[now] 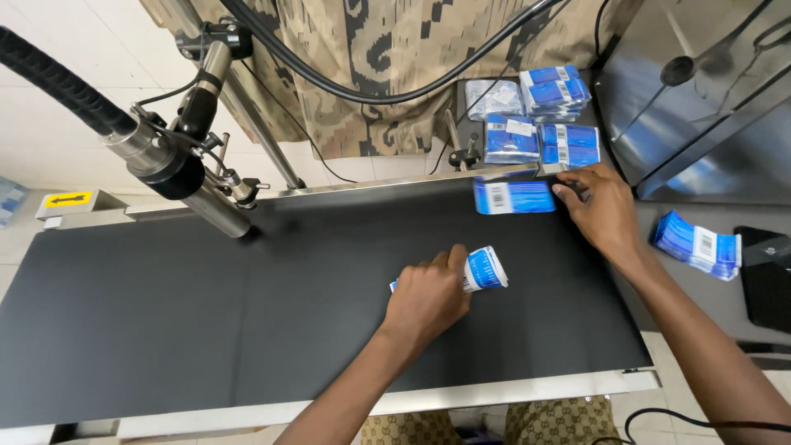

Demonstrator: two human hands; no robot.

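Note:
My left hand (427, 298) presses on a blue and white packet (483, 269) lying on the black conveyor belt (206, 313), fingers curled over its left part. My right hand (603, 208) rests at the belt's far right edge, fingertips touching the right end of a second blue and white packet (512, 198) that lies flat there. Beyond it, stacks of the same blue packets (540, 124) sit on a dark surface behind the belt.
A metal print head (177, 169) on a clamp and rod hangs over the belt's far left, fed by black hoses. More blue packets (699, 245) lie on the grey surface at right, beside a black device (766, 276). Patterned cloth hangs behind.

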